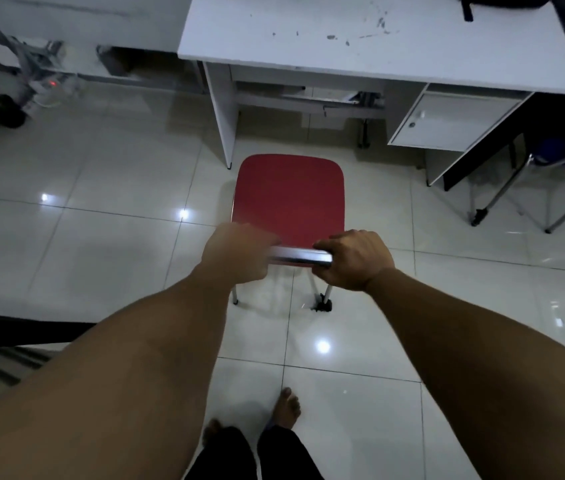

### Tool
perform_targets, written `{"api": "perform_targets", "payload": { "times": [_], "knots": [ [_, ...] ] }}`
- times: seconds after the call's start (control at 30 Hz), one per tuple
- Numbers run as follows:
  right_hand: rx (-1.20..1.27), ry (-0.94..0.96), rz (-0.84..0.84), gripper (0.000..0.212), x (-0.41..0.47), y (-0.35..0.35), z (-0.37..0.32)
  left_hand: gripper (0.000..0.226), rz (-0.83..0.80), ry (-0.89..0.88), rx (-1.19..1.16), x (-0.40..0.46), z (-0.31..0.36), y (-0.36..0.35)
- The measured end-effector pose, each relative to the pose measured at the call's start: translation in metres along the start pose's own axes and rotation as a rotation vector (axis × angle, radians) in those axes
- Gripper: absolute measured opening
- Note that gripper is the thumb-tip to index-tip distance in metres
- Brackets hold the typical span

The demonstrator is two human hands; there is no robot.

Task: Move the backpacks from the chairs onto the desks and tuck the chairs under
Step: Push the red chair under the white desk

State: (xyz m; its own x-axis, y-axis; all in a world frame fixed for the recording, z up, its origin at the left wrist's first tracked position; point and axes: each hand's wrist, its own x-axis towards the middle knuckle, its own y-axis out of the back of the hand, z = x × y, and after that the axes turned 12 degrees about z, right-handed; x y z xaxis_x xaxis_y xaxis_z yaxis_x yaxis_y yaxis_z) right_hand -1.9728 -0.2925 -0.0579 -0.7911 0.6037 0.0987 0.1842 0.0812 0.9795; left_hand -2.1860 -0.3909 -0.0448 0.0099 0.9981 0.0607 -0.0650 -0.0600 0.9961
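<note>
A chair with a red seat (289, 195) and metal frame stands on the floor in front of a white desk (360, 53). Its seat is bare and its front edge sits just short of the desk's opening. Both hands hold the chair's shiny metal back rail: my left hand (238, 252) is wrapped over its left end, and my right hand (355, 259) grips its right end. On the desk's far right corner lies a black backpack (495, 1), mostly cut off by the frame, with a strap hanging toward me.
The desk has a white side panel (222, 123) on the left and a locked cabinet (447, 119) on the right. A blue folding chair (558, 174) stands to the right. Cables and dark clutter (4, 109) lie at far left. My bare feet (286, 407) stand on glossy tiles.
</note>
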Motion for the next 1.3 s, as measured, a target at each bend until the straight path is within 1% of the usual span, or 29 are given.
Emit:
{"api": "perform_targets", "payload": {
  "times": [0.1, 0.23, 0.37, 0.57, 0.67, 0.73, 0.77, 0.8, 0.87, 1.1, 1.23, 1.3],
  "knots": [
    [-0.038, 0.010, -0.025, 0.037, 0.006, 0.004, 0.021, 0.037, 0.006, 0.016, -0.005, 0.015, 0.009, -0.005],
    [-0.080, -0.013, -0.034, 0.038, 0.012, 0.004, 0.038, 0.038, 0.032, -0.007, -0.022, 0.028, 0.015, -0.012],
    [-0.069, -0.031, -0.040, 0.037, 0.032, 0.002, 0.036, 0.040, 0.057, -0.030, -0.016, 0.043, -0.007, -0.013],
    [-0.040, -0.033, -0.027, 0.035, 0.068, -0.001, 0.032, 0.035, 0.080, -0.070, -0.008, 0.071, -0.046, -0.012],
    [-0.061, -0.044, -0.045, 0.036, 0.092, 0.000, 0.046, 0.037, 0.045, -0.038, -0.003, 0.095, -0.053, -0.013],
    [-0.058, -0.061, -0.044, 0.038, 0.099, 0.001, 0.059, 0.040, 0.068, -0.040, -0.032, 0.107, -0.050, -0.014],
    [-0.071, -0.072, -0.039, 0.040, 0.110, -0.001, 0.067, 0.041, 0.079, -0.043, -0.007, 0.119, -0.054, -0.016],
    [-0.086, -0.071, -0.035, 0.043, 0.119, -0.002, 0.072, 0.042, 0.077, -0.049, 0.017, 0.129, -0.058, -0.017],
    [-0.083, -0.072, -0.029, 0.045, 0.138, -0.003, 0.080, 0.043, 0.064, -0.050, -0.013, 0.149, -0.071, -0.018],
    [-0.067, -0.083, -0.020, 0.038, 0.185, -0.007, 0.094, 0.042, 0.066, -0.083, -0.006, 0.192, -0.107, -0.024],
    [-0.080, -0.090, -0.048, 0.042, 0.204, -0.006, 0.104, 0.042, 0.067, -0.100, -0.005, 0.213, -0.116, -0.025],
    [-0.100, -0.101, -0.058, 0.042, 0.214, -0.003, 0.113, 0.042, 0.092, -0.101, -0.023, 0.224, -0.116, -0.023]
  ]
}}
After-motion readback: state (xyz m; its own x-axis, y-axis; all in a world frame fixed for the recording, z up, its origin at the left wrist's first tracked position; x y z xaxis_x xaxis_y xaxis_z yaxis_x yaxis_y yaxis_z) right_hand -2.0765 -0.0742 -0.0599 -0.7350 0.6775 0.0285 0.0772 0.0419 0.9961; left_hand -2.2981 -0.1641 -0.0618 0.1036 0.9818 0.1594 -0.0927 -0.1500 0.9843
